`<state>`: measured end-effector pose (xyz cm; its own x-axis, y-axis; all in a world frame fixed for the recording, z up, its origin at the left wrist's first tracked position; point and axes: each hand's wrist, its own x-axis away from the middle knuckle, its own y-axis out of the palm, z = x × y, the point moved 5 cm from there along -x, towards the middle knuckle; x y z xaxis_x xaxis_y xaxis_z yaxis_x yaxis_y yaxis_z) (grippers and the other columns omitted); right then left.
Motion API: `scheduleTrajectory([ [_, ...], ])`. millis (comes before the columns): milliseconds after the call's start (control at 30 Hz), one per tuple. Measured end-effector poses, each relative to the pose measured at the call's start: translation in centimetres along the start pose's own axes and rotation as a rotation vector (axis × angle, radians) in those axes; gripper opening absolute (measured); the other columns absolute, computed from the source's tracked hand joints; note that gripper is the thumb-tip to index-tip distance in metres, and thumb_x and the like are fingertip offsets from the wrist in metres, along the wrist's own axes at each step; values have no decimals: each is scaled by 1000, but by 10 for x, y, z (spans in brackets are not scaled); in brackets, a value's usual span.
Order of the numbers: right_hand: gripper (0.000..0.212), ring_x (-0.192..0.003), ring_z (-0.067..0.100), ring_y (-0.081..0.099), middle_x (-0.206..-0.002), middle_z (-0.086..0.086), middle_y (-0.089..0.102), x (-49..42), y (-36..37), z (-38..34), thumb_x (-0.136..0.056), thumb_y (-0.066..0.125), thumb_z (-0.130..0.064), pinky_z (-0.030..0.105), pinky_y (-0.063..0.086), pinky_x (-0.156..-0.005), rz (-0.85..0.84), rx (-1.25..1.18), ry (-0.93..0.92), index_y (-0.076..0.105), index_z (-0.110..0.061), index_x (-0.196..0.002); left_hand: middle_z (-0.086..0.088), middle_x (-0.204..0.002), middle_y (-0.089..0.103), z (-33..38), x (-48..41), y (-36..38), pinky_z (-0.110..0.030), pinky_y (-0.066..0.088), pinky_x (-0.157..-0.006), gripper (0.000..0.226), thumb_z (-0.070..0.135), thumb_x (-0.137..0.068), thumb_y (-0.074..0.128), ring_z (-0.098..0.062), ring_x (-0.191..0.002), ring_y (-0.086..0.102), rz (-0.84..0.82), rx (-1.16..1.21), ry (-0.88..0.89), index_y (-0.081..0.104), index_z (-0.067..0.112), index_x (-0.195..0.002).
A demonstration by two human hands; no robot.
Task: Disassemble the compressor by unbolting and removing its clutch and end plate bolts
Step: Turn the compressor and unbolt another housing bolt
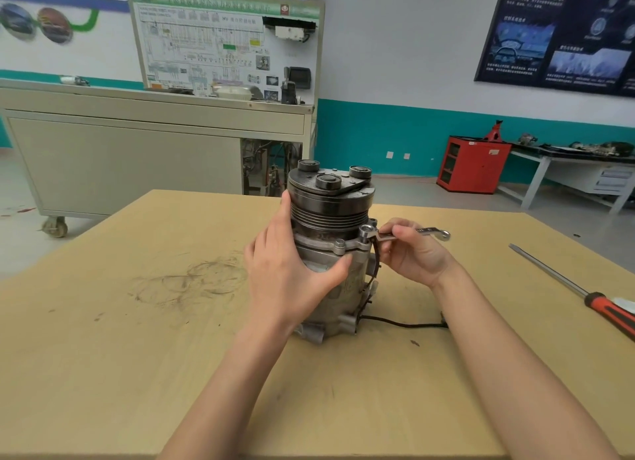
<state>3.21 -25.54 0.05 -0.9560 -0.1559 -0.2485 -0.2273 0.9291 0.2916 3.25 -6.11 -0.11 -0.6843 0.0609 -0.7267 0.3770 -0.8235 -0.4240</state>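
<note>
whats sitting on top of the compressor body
The dark grooved clutch pulley, capped by a plate with three round knobs. What lies beneath the pulley is covered, and the left hand hides part of the body.

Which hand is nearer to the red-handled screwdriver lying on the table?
Right. The right hand holds the wrench at the right side of the compressor, toward the screwdriver; the left hand grips the compressor's left side, farther away.

Letters "HV" on the white wiring-diagram board [223,47]; other print too blurred.
</note>
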Motion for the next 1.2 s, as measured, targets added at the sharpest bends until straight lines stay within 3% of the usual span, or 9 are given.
scheduleTrajectory([
  [300, 28, -58, 9, 63, -61, -1, 67, 3, -6, -18, -56, 89, -35, 21, 53, -57, -21, -93, -79, 76, -14, -69, -3, -139, 53, 1, 0, -1, -41, 31, -102, 110, 72, -62, 48, -23, -125, 50, -10, -21, -3, 25, 11, -151],
  [367, 20, -67, 13, 63, -67, 2, 67, 11, -9, -35, -76, 73, -34, 27, 55, -67, 81, -31, -175, 75, -15, -69, -3, -140, 52, 1, 0, -1, -40, 30, -102, 110, 73, -63, 48, -23, -126, 50, -14, -23, -2, 25, 12, -151],
  [433, 34, -85, 21, 63, -80, 7, 66, 20, -5, -53, -94, 46, -22, 40, 54, -83, 118, 127, -233, 71, -12, -73, -3, -140, 52, 1, 0, -1, -40, 30, -103, 110, 73, -63, 47, -23, -126, 49, -18, -23, 0, 24, 12, -152],
  [500, 32, -81, 20, 61, -72, 4, 61, 28, 10, -63, -100, 35, -14, 39, 52, -86, 161, 358, -277, 64, -11, -85, -3, -139, 52, 0, 0, 0, -41, 30, -102, 110, 73, -63, 47, -23, -125, 50, -13, -31, 0, 24, 12, -152],
  [600, 22, -51, 4, 43, -56, -6, 45, 35, 37, -61, -101, 38, -23, 25, 43, -62, 320, 913, -260, 57, -17, -94, -4, -140, 52, 1, 0, 1, -41, 30, -101, 111, 73, -62, 47, -24, -125, 50, -12, -36, -3, 24, 11, -152],
  [667, 18, -41, 3, 37, -56, -5, 50, 36, 54, -51, -96, 47, -28, 16, 30, -47, 363, 1210, -278, 58, -15, -95, -4, -140, 52, 2, 0, 0, -40, 31, -101, 111, 74, -62, 46, -24, -125, 50, -12, -35, -2, 25, 10, -151],
  [767, 24, -42, 6, 38, -47, -9, 43, 38, 71, -39, -84, 63, -43, 21, 25, -44, 397, 1470, -257, 57, -21, -90, -4, -140, 53, 2, 0, -1, -40, 33, -99, 110, 73, -64, 47, -24, -124, 52, 1, -30, 4, 28, 8, -150],
  [1000, 12, -79, 17, 62, -83, 0, 71, 32, 76, -47, -83, 71, -24, 35, 49, -72, 429, 1439, -297, 73, -15, -91, -6, -138, 54, 3, 0, -1, -41, 35, -97, 109, 72, -63, 48, -26, -122, 54, 11, -33, 10, 31, 6, -149],
  [1200, 11, -55, -15, 48, -46, -36, 47, 31, 73, -53, -83, 70, -14, 5, 34, -53, 324, 1410, -289, 73, -10, -94, -4, -137, 55, 2, 0, -1, -40, 35, -96, 108, 72, -65, 48, -24, -122, 54, 14, -34, 22, 30, 7, -149],
])
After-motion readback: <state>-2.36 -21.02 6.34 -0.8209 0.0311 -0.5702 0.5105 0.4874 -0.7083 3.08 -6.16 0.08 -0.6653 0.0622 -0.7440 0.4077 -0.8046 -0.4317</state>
